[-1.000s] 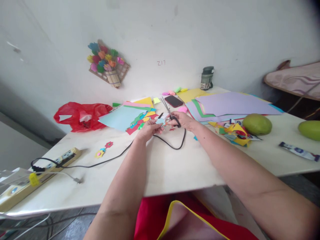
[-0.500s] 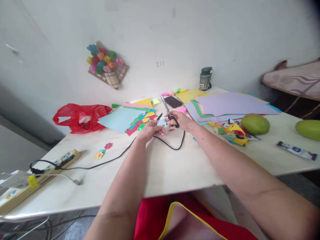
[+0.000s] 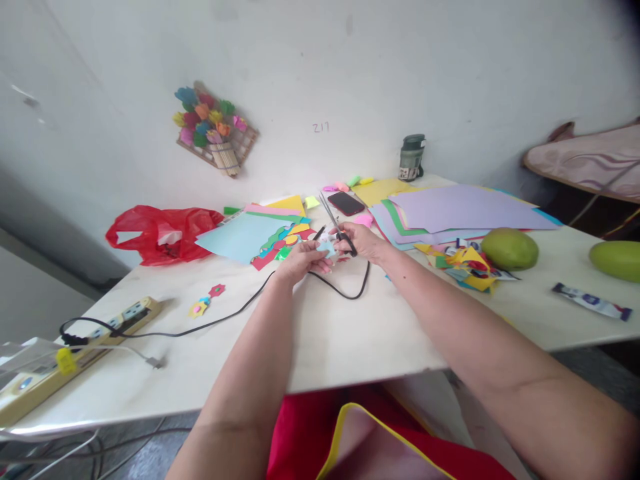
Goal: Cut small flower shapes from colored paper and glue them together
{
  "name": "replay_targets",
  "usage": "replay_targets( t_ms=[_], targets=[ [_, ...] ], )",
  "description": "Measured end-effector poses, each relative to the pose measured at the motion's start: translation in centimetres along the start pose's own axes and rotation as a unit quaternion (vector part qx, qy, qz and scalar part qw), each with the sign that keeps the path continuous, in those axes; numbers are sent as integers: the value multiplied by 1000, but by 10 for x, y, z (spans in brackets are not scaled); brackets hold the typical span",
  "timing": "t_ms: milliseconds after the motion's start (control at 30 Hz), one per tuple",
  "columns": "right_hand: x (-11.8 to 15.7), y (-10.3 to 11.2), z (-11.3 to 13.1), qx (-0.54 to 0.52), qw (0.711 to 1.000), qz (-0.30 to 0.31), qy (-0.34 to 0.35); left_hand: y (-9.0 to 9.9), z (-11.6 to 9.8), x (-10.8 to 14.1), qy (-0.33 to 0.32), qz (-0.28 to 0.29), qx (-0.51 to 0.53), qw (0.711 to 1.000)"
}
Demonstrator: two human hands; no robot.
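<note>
Between the fingers of my left hand is a small piece of light blue paper. My right hand holds a pair of scissors by the black handles, with the blades pointing up and away from me, slightly apart. Both hands nearly meet over the table, and the fingertips of the right one are beside the paper. Just beyond them lie coloured paper scraps and a dark phone. Part of the paper is hidden by my fingers.
Sheets of coloured paper are stacked at the right, with a scrap pile and green mangoes nearby. A black cable runs from the power strip under my left arm. Paper flowers and a red bag lie left.
The scissors' blades have tilted slightly left and opened a little. The light blue paper has shifted slightly to the right in my left fingers.
</note>
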State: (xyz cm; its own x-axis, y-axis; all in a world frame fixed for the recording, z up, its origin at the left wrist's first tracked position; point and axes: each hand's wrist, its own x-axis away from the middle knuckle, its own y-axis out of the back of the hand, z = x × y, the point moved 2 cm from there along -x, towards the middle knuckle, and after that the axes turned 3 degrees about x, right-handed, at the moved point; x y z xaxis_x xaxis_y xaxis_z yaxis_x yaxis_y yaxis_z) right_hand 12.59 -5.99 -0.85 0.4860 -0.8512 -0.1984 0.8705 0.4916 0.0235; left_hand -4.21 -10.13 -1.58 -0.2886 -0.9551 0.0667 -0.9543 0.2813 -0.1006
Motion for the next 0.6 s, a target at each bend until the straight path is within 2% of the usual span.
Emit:
replay_targets(
  t_ms=[100, 267, 400, 600],
  targets=[
    [-1, 0, 1, 1, 1000, -12, 8, 1, -1, -2, 3, -9, 32, 999],
    [0, -1, 8, 18, 998, -56, 11, 7, -4, -5, 15, -69, 104, 992],
    [0, -2, 9, 30, 997, -68, 12, 6, -4, -3, -31, -65, 64, 995],
    [-1, -4, 7, 24, 998, -57, 9, 4, 0, -2, -51, -70, 41, 995]
  ],
)
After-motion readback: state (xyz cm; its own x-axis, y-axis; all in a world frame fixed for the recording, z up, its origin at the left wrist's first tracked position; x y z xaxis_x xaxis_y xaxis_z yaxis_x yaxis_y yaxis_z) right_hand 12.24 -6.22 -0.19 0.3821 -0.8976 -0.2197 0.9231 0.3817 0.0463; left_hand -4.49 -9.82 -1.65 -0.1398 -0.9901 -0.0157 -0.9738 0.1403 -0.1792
